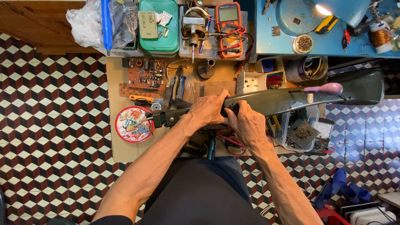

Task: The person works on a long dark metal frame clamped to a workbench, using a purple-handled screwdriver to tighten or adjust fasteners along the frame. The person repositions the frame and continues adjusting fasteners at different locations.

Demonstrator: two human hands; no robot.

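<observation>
Both hands are clamped around the middle of a long dark green tool body (pixel 266 102) lying crosswise over the table (pixel 114 137). The left hand (pixel 207 109) wraps over the top to steady it, and the right hand (pixel 246 124) closes around it from below, fingers curled tight. I'd guess that's to keep it from rolling. A purple-handled screwdriver (pixel 323 88) rests on it toward 2 o'clock. The round tin lid (pixel 133 124) sits at 9, the circuit board (pixel 143 79) at 10, pliers (pixel 178 87) at 11. Not much free room; only the table's left strip is bare.
</observation>
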